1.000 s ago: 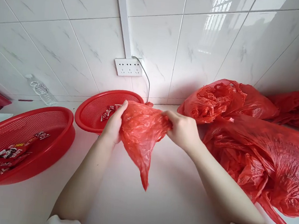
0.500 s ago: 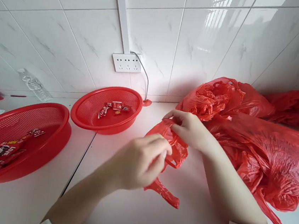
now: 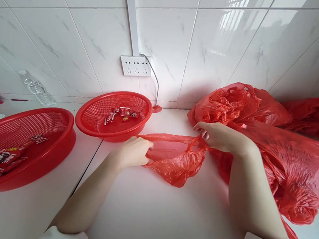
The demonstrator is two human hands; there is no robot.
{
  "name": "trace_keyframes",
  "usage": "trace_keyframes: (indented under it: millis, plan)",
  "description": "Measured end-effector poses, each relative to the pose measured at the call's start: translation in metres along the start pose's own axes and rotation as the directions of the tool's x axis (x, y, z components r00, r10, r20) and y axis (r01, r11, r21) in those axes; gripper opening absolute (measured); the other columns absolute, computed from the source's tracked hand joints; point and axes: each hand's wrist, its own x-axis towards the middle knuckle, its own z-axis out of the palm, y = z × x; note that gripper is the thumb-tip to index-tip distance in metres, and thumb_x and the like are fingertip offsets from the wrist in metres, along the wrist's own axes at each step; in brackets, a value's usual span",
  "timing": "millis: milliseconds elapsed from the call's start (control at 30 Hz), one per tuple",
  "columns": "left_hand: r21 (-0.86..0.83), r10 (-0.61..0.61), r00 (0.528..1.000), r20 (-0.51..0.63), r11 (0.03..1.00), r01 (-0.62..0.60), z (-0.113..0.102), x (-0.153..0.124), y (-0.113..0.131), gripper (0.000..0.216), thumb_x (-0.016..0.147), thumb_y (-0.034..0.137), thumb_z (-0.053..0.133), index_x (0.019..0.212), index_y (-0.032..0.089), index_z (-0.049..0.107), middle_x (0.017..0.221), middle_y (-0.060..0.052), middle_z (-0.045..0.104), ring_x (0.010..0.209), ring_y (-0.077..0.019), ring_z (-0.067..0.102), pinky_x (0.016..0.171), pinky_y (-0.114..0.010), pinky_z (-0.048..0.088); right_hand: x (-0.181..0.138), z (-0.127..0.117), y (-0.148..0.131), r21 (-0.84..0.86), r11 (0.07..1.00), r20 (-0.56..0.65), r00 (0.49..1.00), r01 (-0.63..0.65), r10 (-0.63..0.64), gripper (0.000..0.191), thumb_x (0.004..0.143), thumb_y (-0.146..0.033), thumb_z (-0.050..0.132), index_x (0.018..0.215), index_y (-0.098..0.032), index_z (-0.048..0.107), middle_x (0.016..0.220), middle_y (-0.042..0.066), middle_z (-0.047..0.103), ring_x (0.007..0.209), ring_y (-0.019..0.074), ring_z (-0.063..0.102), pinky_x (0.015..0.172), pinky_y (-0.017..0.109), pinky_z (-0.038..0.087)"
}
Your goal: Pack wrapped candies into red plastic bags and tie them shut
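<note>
A small red plastic bag (image 3: 176, 160) lies on the white counter, its mouth stretched wide between my two hands. My left hand (image 3: 131, 152) pinches the bag's left edge with closed fingers. At the bag's right edge my right hand (image 3: 222, 136) grips the other side, fingers closed on it. Just behind my left hand stands a small red mesh basket (image 3: 97, 111) with several red candy wrappers (image 3: 121, 114) in it.
A larger red mesh basket (image 3: 47, 123) with red packets sits at the left. A big heap of red plastic bags (image 3: 281, 155) fills the right side. A clear bottle (image 3: 36, 88) lies by the tiled wall, and a socket strip (image 3: 135, 66) hangs on it.
The hands moved apart and down, pulling the bunched bag open sideways. A second ago the bag hung in front of the small basket; now it rests on the counter.
</note>
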Motion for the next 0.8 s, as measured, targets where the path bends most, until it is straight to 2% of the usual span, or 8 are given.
trace_keyframes:
  millis: [67,200,333,433,533,633,700,800]
  plan:
    - [-0.083,0.037,0.998,-0.050,0.996,-0.041,-0.003,-0.006,0.002,0.031,0.069,0.019,0.060,0.098,0.026,0.067,0.097,-0.007,0.068,0.087,-0.0258,0.063,0.057,-0.028,0.040,-0.008,-0.009,-0.007,0.069,0.989,-0.137,0.983,0.134,-0.124,0.030,0.079,-0.015,0.057,0.106,-0.025,0.064,0.098,0.004,0.069,0.083,0.0205,0.066,0.069,0.031,0.054]
    - [-0.120,0.106,0.968,-0.226,0.983,-0.136,-0.005,-0.010,0.016,0.024,0.084,0.014,0.042,0.091,0.023,0.064,0.079,-0.005,0.063,0.070,-0.0198,0.059,0.055,-0.027,0.035,-0.028,-0.015,-0.054,0.241,0.806,-0.464,0.793,0.541,-0.394,0.019,0.090,-0.019,0.051,0.105,-0.023,0.062,0.110,0.005,0.066,0.102,0.0196,0.063,0.088,0.034,0.051]
    - [-0.300,0.081,0.876,-0.476,0.921,-0.248,-0.013,-0.012,0.029,0.019,0.091,0.022,0.043,0.096,0.024,0.061,0.075,0.000,0.057,0.063,-0.0147,0.053,0.056,-0.024,0.039,-0.018,0.025,-0.089,0.218,0.881,0.040,0.899,0.419,-0.437,0.028,0.087,-0.007,0.041,0.102,-0.022,0.060,0.085,0.003,0.068,0.066,0.0144,0.062,0.066,0.029,0.050]
    - [-0.366,-0.082,0.674,-0.734,0.884,-0.291,-0.027,-0.018,0.028,0.016,0.091,0.028,0.049,0.101,0.024,0.061,0.066,0.003,0.044,0.063,-0.0132,0.052,0.064,-0.024,0.045,0.003,0.065,-0.096,0.018,0.964,0.474,0.847,0.264,-0.241,0.018,0.081,-0.011,0.047,0.087,-0.019,0.062,0.068,0.002,0.062,0.059,0.0165,0.058,0.074,0.040,0.050]
    - [-0.327,-0.199,0.458,-0.866,0.919,-0.218,-0.043,-0.033,0.021,0.014,0.089,0.031,0.054,0.100,0.026,0.061,0.065,0.003,0.040,0.071,-0.0152,0.054,0.072,-0.026,0.047,0.014,0.083,-0.098,-0.098,0.959,0.593,0.789,0.265,-0.157,0.014,0.072,-0.022,0.062,0.085,-0.017,0.064,0.065,0.001,0.061,0.071,0.0221,0.063,0.098,0.061,0.035]
    - [-0.147,-0.102,0.343,-0.934,0.983,-0.109,-0.052,-0.056,0.023,0.014,0.085,0.030,0.058,0.099,0.027,0.063,0.081,-0.002,0.053,0.088,-0.0200,0.056,0.083,-0.032,0.047,0.013,0.082,-0.098,-0.242,0.937,0.493,0.864,0.252,-0.106,0.032,0.066,-0.021,0.067,0.097,-0.013,0.064,0.069,0.003,0.064,0.080,0.0263,0.064,0.106,0.069,0.017]
    - [0.060,0.104,0.461,-0.882,0.992,-0.110,-0.045,-0.070,0.033,0.017,0.084,0.027,0.058,0.100,0.027,0.063,0.096,-0.005,0.058,0.096,-0.0230,0.056,0.085,-0.035,0.047,0.010,0.080,-0.096,-0.340,0.912,0.381,0.920,0.228,-0.088,0.038,0.065,-0.015,0.066,0.103,-0.010,0.063,0.080,0.009,0.067,0.091,0.0294,0.063,0.109,0.069,0.008]
    - [0.288,0.405,0.784,-0.470,0.910,-0.298,-0.016,-0.075,0.057,0.021,0.086,0.017,0.047,0.093,0.027,0.063,0.092,-0.005,0.062,0.084,-0.0211,0.059,0.075,-0.034,0.050,0.006,0.084,-0.096,-0.442,0.879,0.194,0.976,0.177,-0.099,0.039,0.073,-0.011,0.058,0.112,-0.010,0.063,0.126,0.020,0.058,0.126,0.0363,0.045,0.112,0.067,-0.001]
